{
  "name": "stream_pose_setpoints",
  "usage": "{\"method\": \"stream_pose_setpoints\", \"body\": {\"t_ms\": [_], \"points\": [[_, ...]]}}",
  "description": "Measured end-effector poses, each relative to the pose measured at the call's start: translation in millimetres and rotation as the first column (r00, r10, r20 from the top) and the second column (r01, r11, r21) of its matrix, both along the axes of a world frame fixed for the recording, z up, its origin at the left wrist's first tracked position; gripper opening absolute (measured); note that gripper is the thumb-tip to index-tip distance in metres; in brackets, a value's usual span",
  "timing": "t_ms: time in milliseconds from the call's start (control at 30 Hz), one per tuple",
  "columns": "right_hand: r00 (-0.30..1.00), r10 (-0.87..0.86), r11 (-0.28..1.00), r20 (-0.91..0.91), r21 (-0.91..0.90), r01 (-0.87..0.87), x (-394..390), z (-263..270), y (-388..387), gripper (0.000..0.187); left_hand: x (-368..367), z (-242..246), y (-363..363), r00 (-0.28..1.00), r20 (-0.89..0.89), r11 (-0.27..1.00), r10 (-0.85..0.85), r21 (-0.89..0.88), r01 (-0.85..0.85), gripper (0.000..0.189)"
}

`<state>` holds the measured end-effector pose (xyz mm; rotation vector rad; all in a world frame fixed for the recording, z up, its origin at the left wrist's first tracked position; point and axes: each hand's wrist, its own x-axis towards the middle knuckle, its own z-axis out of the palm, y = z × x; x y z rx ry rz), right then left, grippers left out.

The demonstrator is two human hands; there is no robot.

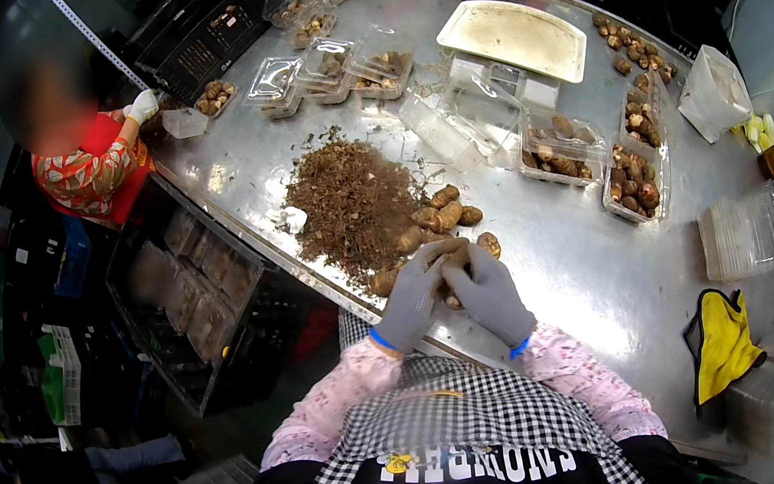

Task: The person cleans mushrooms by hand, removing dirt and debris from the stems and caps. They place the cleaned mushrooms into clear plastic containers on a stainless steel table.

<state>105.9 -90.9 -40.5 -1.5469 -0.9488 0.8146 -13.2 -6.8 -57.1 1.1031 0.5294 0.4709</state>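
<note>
My left hand [411, 299] and my right hand [489, 290], both in grey gloves, meet over the near edge of the metal table. Their fingers close around a small brown tuber [453, 302], mostly hidden, that looks like taro. Just beyond my hands lie several loose taro tubers [447, 216], with another [488, 245] beside my right fingers. A heap of brown peelings and fibres [350, 198] spreads to the left of them, with a crumpled white scrap [290, 219] at its left side.
Clear plastic boxes of tubers [560, 150] stand beyond and right. A white tray [514, 35] rests on what looks like a scale. Stacked empty boxes [743, 235] and a yellow cloth [723, 341] are at right. A black crate [250, 286] stands left, below the table edge. Co-workers stand around the table.
</note>
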Motion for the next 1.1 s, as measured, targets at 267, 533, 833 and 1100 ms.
{"method": "stream_pose_setpoints", "body": {"t_ms": [267,533,833,1100], "points": [[0.601,-0.059,0.928,-0.797,0.179,0.328,31,-68,0,0.022,26,-37,-15,0.975,0.221,0.998,-0.035,-0.049,0.047,0.044],[0.820,-0.136,0.986,0.556,-0.005,0.167,71,-61,-13,0.016,3,-13,-2,0.957,-0.251,0.797,0.148,0.603,0.035,0.043],[0.549,0.122,0.933,0.827,-0.285,0.221,75,-54,-36,0.018,32,-48,-27,0.805,-0.580,0.137,0.122,0.813,0.566,0.066],[0.766,-0.041,0.909,0.641,-0.294,0.295,95,-70,-72,0.024,59,-64,-27,0.753,-0.632,0.136,0.184,0.775,0.617,0.053]]}}
